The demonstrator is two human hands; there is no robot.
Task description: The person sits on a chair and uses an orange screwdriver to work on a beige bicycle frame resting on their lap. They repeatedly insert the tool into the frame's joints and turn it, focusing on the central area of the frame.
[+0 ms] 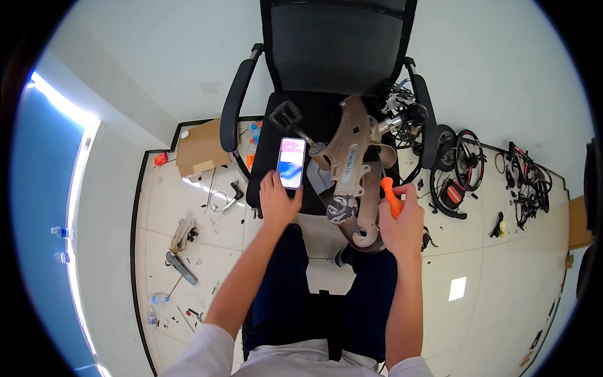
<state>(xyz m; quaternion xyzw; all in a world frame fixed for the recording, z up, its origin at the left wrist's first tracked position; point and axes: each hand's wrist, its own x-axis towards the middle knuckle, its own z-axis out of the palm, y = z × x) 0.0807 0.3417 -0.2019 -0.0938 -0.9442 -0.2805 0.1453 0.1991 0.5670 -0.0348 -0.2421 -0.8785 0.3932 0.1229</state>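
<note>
My left hand grips the lower end of a smartphone with a lit screen, over the black chair seat. My right hand is wrapped round an orange tool handle; its working end is hard to make out. Between and above my hands, a scuffed bronze-grey bicycle frame part rests on the chair, with a black pedal on a crank at its upper left and a silver shaft at its upper right. A grey cloth or sheet lies partly under the frame.
Chair armrests flank the seat. On the tiled floor are cardboard, bottles, loose metal parts and a red bag at left; wheels and tangled bicycle parts at right. A blue glass panel borders the left.
</note>
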